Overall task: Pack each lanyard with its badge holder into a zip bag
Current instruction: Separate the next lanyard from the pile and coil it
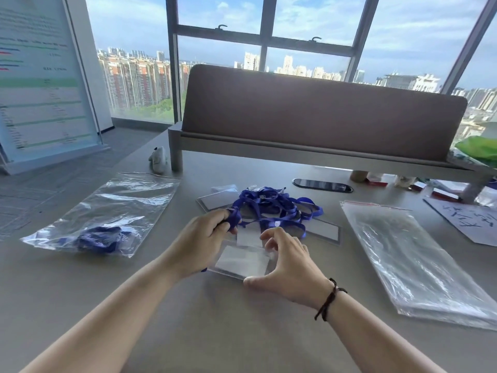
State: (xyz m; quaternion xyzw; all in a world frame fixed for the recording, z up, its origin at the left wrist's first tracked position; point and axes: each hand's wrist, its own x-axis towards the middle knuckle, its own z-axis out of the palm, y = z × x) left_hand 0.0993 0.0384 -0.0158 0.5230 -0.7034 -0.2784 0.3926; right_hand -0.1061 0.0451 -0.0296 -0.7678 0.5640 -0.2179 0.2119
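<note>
- Left hand (200, 244): fingers curled round a blue lanyard strap (233, 217) at the near edge of the tangled lanyard pile (274, 207), mid-table.
- Right hand (289, 261): thumb and fingers spread wide around a clear badge holder (242, 261) lying flat on the table (242, 332), between both hands.
- Filled zip bag (107, 211): towards the left edge, lanyard inside.
- Stack of empty zip bags (419, 262): towards the right edge.

— That stack of zip bags (419, 262) off to the right hand (289, 267) side?
— Clear glossy plastic, crinkled, catching light.
— And the lanyards (271, 208) just beyond the left hand (200, 243)?
— Blue woven cloth, matt. The badge holder (243, 261) between both hands is clear smooth plastic; the table (228, 332) looks matt grey.
</note>
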